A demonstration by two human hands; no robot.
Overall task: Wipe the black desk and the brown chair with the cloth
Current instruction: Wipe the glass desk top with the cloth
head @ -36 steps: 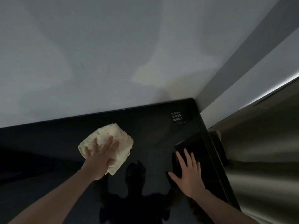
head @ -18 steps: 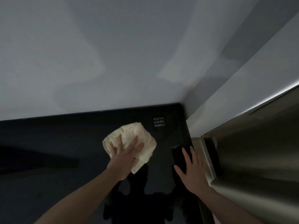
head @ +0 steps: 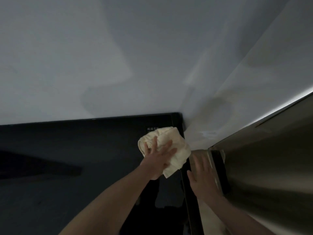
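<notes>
The glossy black desk (head: 88,150) fills the lower left and ends in a far right corner against the wall. A crumpled cream cloth (head: 176,146) lies on that corner and partly covers a small white-lettered label. My left hand (head: 159,160) presses flat on the cloth with the fingers spread. My right hand (head: 202,177) is open, fingers apart, just past the desk's right edge and over the gap beside a metal surface. It holds nothing. The brown chair is not in view.
A pale grey wall (head: 118,56) rises behind the desk and meets a side wall (head: 237,99) at the corner. A brushed metal panel (head: 271,167) stands close on the right, with a dark strip (head: 218,167) along its near edge.
My left hand has slid the cloth rightward across the desk into the far right corner, onto the label. My right hand has moved off the desk top to its right edge.
</notes>
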